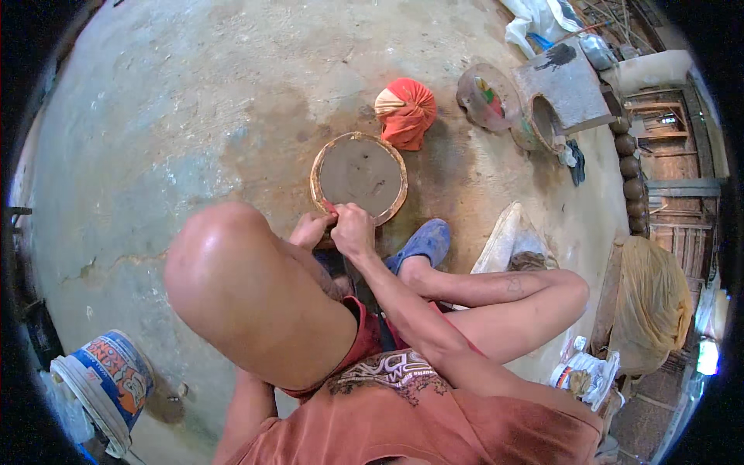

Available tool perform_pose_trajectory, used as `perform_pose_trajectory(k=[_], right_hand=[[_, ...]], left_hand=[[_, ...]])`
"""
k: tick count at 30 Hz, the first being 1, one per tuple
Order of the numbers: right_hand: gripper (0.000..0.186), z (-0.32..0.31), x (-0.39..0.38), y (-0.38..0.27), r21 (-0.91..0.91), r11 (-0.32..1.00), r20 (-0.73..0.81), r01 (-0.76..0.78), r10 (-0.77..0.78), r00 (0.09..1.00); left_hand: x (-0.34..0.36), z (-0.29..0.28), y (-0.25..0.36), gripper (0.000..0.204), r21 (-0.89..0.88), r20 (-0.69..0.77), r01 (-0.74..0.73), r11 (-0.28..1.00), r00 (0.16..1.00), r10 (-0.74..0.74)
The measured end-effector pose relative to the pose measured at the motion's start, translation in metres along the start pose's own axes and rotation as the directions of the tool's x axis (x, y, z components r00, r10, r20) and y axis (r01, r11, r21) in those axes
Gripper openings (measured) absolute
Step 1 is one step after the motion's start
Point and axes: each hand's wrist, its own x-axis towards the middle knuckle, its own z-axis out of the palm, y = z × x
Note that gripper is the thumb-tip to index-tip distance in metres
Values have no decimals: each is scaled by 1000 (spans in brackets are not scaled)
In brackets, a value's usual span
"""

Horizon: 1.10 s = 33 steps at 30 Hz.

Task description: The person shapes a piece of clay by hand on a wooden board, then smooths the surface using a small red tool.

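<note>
In front of me is a round vessel (315, 182) with a worn, pale-brown rim, its inside showing a smooth grey-brown surface like wet clay or muddy water. At its near edge my left hand (310, 230) and my right hand (354, 229) come together. Their fingers are closed around a small red piece (331, 209), perhaps cloth, right at the rim. My raised knee partly hides the left forearm. Just beyond the vessel sits a rounded bundle of orange-red cloth (408, 110) with a cream patch.
A blue shoe (428, 242) is on my foot beside the vessel. To the right lie a white sack (511, 236), a translucent basin (490, 97), a round container (535, 128) and a grey block (564, 84). Dark round pots (629, 167) line the right edge. A printed bucket (116, 372) stands at lower left.
</note>
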Motion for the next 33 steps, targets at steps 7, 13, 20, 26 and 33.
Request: perform_pose_trajectory(k=[7,13,20,26,33], right_hand=[[18,-66,50,33,53,998,-161,-16,24,987],[20,-43,77,85,-196,979,-234,-50,3,972],[17,-7,44,40,-265,964,-279,19,-95,956],[14,-3,48,13,-197,970,-152,140,-171,973],[17,-45,150,62,-230,964,-247,132,-189,950]], left_hand=[[-15,-21,-22,36,-746,99,82,661,995,-12],[5,-34,-33,36,-566,-4,112,817,990,-139],[9,-26,0,36,-272,-60,101,957,991,-122],[-3,-35,17,36,89,-215,100,991,973,-79],[-25,-5,-16,30,-610,296,254,751,952,-81]])
